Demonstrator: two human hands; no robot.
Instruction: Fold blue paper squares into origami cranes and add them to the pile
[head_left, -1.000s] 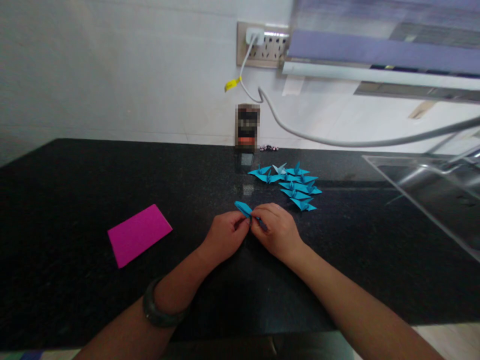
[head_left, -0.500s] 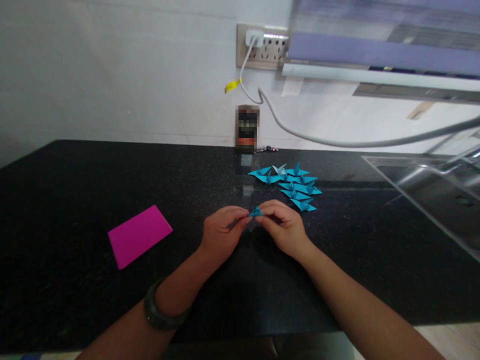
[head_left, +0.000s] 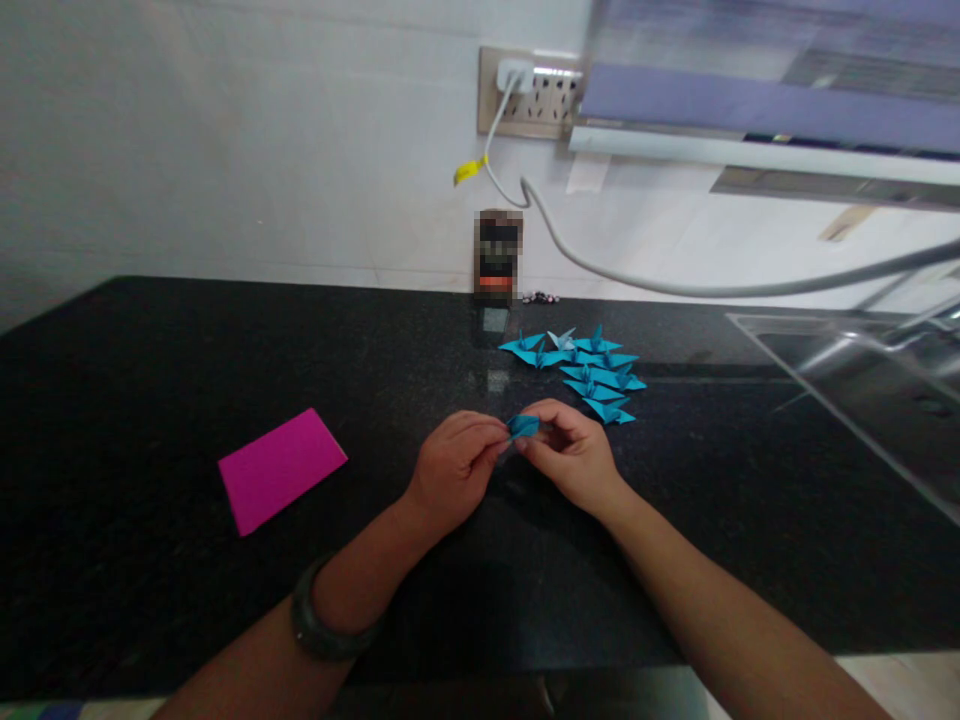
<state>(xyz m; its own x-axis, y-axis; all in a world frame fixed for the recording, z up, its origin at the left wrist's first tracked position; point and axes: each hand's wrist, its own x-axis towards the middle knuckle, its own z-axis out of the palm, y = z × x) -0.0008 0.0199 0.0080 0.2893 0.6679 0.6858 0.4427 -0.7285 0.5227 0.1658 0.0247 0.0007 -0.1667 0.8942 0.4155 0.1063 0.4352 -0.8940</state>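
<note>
A small folded piece of blue paper [head_left: 524,426] is held up between my two hands, just over the black countertop [head_left: 487,600]. My left hand [head_left: 459,470] pinches its left end between thumb and fingers. At the right end, my right hand [head_left: 574,455] grips it with thumb and forefinger. Several finished blue paper cranes [head_left: 604,378] lie in a cluster beyond my right hand, along with one pale crane [head_left: 562,340]. Off to the left lies a magenta sheet of paper or thin pad [head_left: 283,470].
A blurred-out upright device [head_left: 498,255] leans on the wall, with a small beaded strand [head_left: 541,298] beside it. A sink [head_left: 862,380] is set in at the right. From the wall socket [head_left: 529,95] a white cable [head_left: 645,285] runs right.
The blue paper has turned between my fingers and shows a larger, flatter face now. My left hand has shifted slightly right, its fingers closer together.
</note>
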